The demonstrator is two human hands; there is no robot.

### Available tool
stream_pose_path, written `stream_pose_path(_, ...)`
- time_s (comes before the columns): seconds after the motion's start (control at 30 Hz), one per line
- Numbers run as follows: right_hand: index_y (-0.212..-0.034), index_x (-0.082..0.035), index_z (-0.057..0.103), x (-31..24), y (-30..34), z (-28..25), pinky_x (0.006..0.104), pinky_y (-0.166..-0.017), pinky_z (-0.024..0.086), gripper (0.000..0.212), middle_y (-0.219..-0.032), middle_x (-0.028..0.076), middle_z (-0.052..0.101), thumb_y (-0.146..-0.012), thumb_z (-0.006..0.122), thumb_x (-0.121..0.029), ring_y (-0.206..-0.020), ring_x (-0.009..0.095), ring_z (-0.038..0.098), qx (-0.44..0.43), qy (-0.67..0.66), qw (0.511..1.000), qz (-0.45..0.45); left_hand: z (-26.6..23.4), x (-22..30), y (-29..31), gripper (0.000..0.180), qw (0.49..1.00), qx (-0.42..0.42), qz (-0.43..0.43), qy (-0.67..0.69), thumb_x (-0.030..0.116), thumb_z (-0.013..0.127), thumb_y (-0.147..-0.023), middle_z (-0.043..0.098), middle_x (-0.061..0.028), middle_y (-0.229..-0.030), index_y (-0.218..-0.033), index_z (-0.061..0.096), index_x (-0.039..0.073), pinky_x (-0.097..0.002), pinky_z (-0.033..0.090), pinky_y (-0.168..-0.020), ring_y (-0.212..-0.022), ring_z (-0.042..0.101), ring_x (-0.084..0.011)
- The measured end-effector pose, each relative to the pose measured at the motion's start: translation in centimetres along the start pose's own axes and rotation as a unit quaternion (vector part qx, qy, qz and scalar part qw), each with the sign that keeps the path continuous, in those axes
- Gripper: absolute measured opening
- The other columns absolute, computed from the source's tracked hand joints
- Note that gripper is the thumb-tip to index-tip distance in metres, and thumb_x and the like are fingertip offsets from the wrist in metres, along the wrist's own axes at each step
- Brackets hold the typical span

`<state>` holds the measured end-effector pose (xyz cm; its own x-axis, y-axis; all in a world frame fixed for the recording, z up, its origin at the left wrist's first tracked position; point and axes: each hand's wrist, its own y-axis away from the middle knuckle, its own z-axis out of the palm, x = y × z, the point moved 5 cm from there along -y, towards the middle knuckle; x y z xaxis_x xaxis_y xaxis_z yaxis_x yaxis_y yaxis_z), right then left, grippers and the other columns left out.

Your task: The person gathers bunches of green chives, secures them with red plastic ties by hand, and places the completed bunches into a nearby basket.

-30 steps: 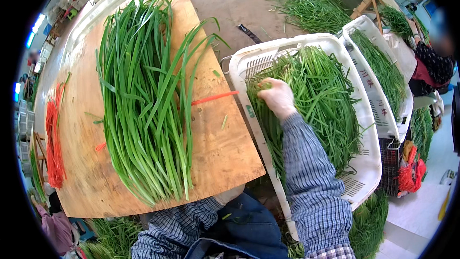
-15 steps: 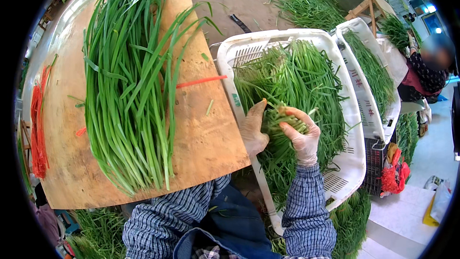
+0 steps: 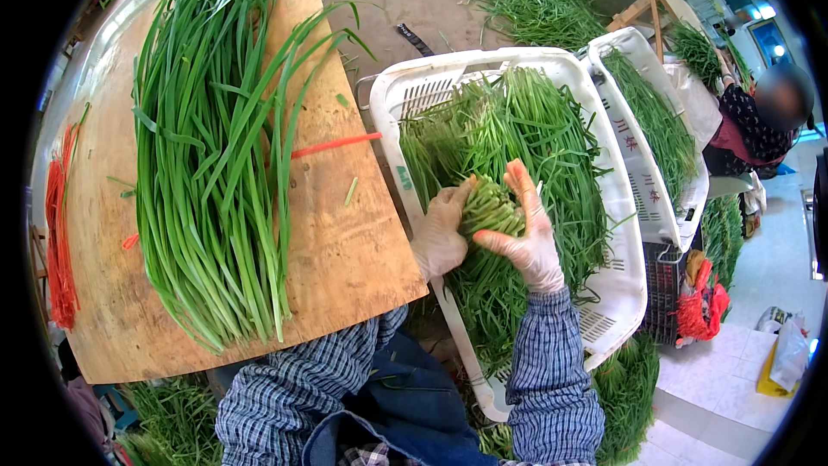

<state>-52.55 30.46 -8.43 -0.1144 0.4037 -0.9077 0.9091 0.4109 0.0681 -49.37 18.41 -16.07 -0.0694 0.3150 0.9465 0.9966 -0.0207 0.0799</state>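
Note:
Over a white plastic crate (image 3: 636, 293) full of garlic chives (image 3: 552, 134), my gloved left hand (image 3: 442, 233) is closed round a bunch of chives (image 3: 492, 209), whose cut ends face me. My gloved right hand (image 3: 530, 237) is open beside those ends, thumb and fingers spread, its thumb close to the bunch; whether they touch I cannot tell. A large loose pile of long green chives (image 3: 216, 155) lies on the wooden board (image 3: 354, 242) to the left. One red tie strip (image 3: 336, 146) pokes out from under that pile to the right.
Several red strips (image 3: 60, 233) lie at the board's left edge. A second white crate of chives (image 3: 642, 147) stands right of mine, beside a dark crate (image 3: 666, 293) with red cloth. More chives (image 3: 535, 4) are heaped on the floor. A co-worker (image 3: 750, 125) handles greens at the far right.
My right hand has let go of the stem ends, its fingers now spread. My left hand keeps its hold, with the cut ends showing more. The whole view has shifted slightly.

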Motion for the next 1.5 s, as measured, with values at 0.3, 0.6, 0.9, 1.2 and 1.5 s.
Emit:
stream_pose_path(0.3, -0.137, -0.003, 0.027, 0.3, 3.7, 0.8, 0.0362, -0.101, 0.033, 0.104, -0.130, 0.015, 0.044, -0.052, 0.085, -0.021, -0.119, 0.028, 0.043, 0.040, -0.048, 0.998, -0.010, 0.8, 2.5, 3.9, 0.069, 0.989, 0.056, 0.119, -0.072, 0.004, 0.063, -0.066, 0.041, -0.0179, -0.124, -0.130, 0.038, 0.006, -0.0382, 0.033, -0.100, -0.117, 0.039, -0.0350)
stream_pose_path(0.6, -0.118, -0.004, 0.052, 1.3, 1.1, 0.9, 0.0303, -0.090, 0.042, 0.061, -0.116, 0.011, 0.056, -0.062, 0.075, -0.012, -0.105, 0.021, 0.053, 0.010, -0.046, 0.999, -0.008, 1.2, 2.1, 3.5, 0.080, 0.994, 0.011, 0.095, -0.049, -0.007, 0.049, -0.059, 0.036, -0.0222, -0.131, -0.135, 0.027, 0.002, -0.0427, 0.028, -0.104, -0.122, 0.034, -0.0385)
stream_pose_path(0.9, -0.087, 0.003, 0.061, -0.3, 7.5, -0.7, 0.0319, -0.080, 0.048, 0.023, -0.093, 0.014, 0.063, -0.064, 0.064, 0.003, -0.088, 0.023, 0.061, 0.136, -0.105, 0.983, -0.059, 1.5, 4.7, 8.6, 0.067, 0.987, -0.066, 0.133, 0.058, -0.004, 0.050, -0.062, 0.039, -0.0216, -0.130, -0.129, 0.038, -0.001, -0.0383, 0.026, -0.106, -0.125, 0.033, -0.0351)
stream_pose_path(1.2, -0.082, 0.002, 0.058, -3.2, 16.7, -2.5, 0.0409, -0.083, 0.048, 0.020, -0.085, 0.013, 0.063, -0.063, 0.065, 0.002, -0.086, 0.028, 0.060, 0.220, -0.092, 0.962, -0.133, 1.2, 4.2, 15.6, 0.073, 0.838, -0.274, -0.323, 0.344, 0.062, 0.046, -0.081, 0.060, -0.0235, -0.089, -0.103, 0.054, -0.006, -0.0327, 0.052, -0.073, -0.080, 0.062, -0.0295)
stream_pose_path(1.5, -0.089, -0.008, 0.055, -12.3, 24.4, 0.6, 0.0425, -0.082, 0.046, 0.031, -0.092, 0.007, 0.061, -0.061, 0.068, -0.011, -0.089, 0.027, 0.060, 0.119, 0.209, 0.942, -0.235, 6.8, 8.9, 20.6, 0.101, 0.678, -0.395, -0.355, 0.508, 0.082, 0.037, -0.068, 0.042, -0.0251, -0.126, -0.134, 0.030, 0.006, -0.0605, 0.041, -0.082, -0.108, 0.048, -0.0403)
